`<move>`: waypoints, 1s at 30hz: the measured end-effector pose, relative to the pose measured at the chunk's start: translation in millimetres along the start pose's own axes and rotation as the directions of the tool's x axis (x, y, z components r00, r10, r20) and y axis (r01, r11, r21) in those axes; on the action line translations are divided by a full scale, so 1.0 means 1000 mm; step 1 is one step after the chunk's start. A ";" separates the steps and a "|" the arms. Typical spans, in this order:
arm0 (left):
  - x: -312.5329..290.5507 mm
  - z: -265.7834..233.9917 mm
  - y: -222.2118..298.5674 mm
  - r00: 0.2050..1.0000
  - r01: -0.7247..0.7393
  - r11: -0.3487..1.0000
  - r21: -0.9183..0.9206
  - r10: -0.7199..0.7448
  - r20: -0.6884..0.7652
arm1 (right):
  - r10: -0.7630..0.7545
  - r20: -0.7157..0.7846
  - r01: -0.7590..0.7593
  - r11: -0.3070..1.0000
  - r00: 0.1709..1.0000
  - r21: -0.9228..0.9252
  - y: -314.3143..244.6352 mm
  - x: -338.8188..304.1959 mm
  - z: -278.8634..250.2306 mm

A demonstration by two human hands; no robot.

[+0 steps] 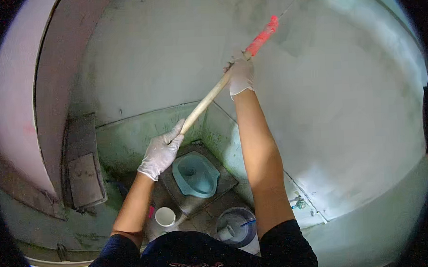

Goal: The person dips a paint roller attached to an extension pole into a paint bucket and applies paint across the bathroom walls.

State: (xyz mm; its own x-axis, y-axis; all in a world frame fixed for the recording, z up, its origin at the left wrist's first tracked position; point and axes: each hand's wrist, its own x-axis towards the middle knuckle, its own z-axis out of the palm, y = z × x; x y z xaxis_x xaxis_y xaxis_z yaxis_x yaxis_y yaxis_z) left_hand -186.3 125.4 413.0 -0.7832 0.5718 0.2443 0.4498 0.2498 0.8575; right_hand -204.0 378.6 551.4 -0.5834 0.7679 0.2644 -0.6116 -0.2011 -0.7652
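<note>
A pale wooden pole (206, 103) slants up and to the right across the view, its upper end close to the grey-white wall (158, 55). My left hand (160, 152), in a thin white glove, is wrapped round its lower end. Higher up, my right hand (241, 74), gloved the same way, grips the pole just below a bright red-pink wrapped section (263, 36). A thin wire-like line runs on from the red tip toward the upper right; what it ends in cannot be made out.
Below my arms a blue-green squat toilet (196, 175) is set in a dark tiled step. A white bucket (165, 216) and a tub (236, 226) with a dipper stand nearby. A tap (299, 203) juts from the right wall. At left, a grey board (86, 179) leans by a doorway.
</note>
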 end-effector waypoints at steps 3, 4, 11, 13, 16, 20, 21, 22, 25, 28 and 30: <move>-0.009 0.006 -0.026 1.000 0.025 0.986 0.165 -0.027 0.012 | 0.165 -0.052 -0.163 0.986 0.985 0.037 0.036 -0.010 -0.015; -0.018 0.015 -0.057 0.999 -0.045 0.998 0.052 0.045 0.010 | 0.250 -0.079 -0.252 0.968 0.965 -0.010 0.056 -0.019 -0.029; -0.156 0.053 -0.242 0.976 0.028 0.954 0.298 -0.090 0.197 | 0.394 -0.198 -0.438 0.845 0.898 -0.307 0.239 -0.162 -0.155; -0.159 0.052 -0.244 0.939 0.157 0.949 0.274 -0.230 0.257 | 0.324 -0.110 -0.342 0.874 0.940 -0.345 0.241 -0.160 -0.162; -0.116 0.027 -0.191 0.979 -0.065 0.912 0.405 -0.021 0.203 | 0.230 0.002 -0.207 0.880 0.973 -0.427 0.198 -0.117 -0.126; -0.043 0.007 -0.083 0.984 0.063 0.997 0.045 -0.069 0.165 | 0.062 0.085 -0.028 0.934 0.994 -0.357 0.108 -0.029 -0.062; -0.033 0.006 -0.071 0.991 0.059 0.997 -0.038 -0.054 0.122 | 0.092 0.087 -0.050 0.918 0.992 -0.394 0.095 -0.001 -0.058; -0.026 0.000 -0.070 0.996 0.071 0.991 -0.115 -0.064 0.064 | 0.130 0.057 -0.095 0.906 0.990 -0.413 0.085 0.004 -0.032; -0.022 -0.004 -0.057 0.992 0.091 0.990 -0.108 -0.081 0.096 | 0.048 0.065 -0.016 0.902 0.997 -0.431 0.094 0.017 -0.042; -0.058 -0.006 -0.107 0.992 0.094 0.995 -0.046 -0.089 0.093 | 0.238 0.046 -0.192 0.869 0.970 -0.457 0.145 -0.043 -0.058; -0.092 -0.001 -0.159 0.982 0.109 0.992 0.063 -0.118 0.149 | 0.210 -0.048 -0.211 0.893 0.977 -0.399 0.197 -0.088 -0.090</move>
State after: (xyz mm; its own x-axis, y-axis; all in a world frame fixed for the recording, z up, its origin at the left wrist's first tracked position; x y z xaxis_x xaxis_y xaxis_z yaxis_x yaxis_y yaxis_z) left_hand -186.3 32.3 254.5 -0.7582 0.6481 0.0716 0.3874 0.3594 0.8490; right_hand -224.7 326.4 324.5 -0.6724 0.7369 0.0699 -0.2098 -0.0992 -0.9727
